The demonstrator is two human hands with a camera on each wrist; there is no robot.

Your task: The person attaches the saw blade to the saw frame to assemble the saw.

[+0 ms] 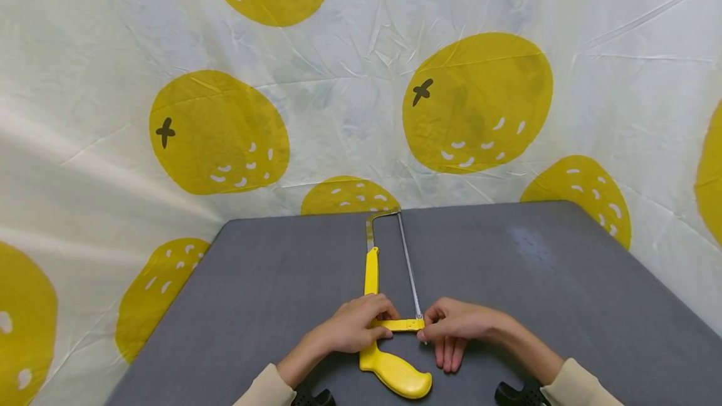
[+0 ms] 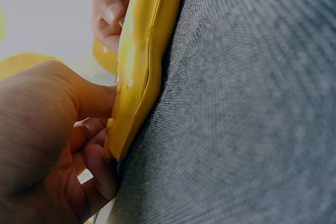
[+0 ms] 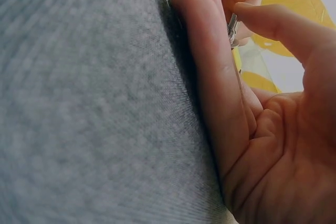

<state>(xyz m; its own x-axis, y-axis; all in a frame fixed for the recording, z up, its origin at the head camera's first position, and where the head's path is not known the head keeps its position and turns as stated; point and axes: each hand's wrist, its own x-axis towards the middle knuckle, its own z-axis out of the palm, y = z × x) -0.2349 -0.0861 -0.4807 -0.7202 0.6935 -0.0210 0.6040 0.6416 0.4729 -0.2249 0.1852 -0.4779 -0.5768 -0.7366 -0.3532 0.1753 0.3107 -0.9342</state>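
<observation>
cream sleeves (image 1: pixel 581 387) nearest my head camera, i watch remotely as the left hand (image 1: pixel 356 324) clamps a yellow hacksaw (image 1: pixel 371 274) above its handle (image 1: pixel 399 376); the right hand's (image 1: pixel 464 323) thumb and forefinger pinch by the blade's (image 1: pixel 408 265) near end. the saw's tip meets the surface's (image 1: pixel 282 268) far edge, midway between corners.

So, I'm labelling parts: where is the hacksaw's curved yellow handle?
In the head view, the curved yellow handle lies at bottom centre on the grey fabric-textured tabletop, just below the left hand and lower-left of the right hand.
</observation>
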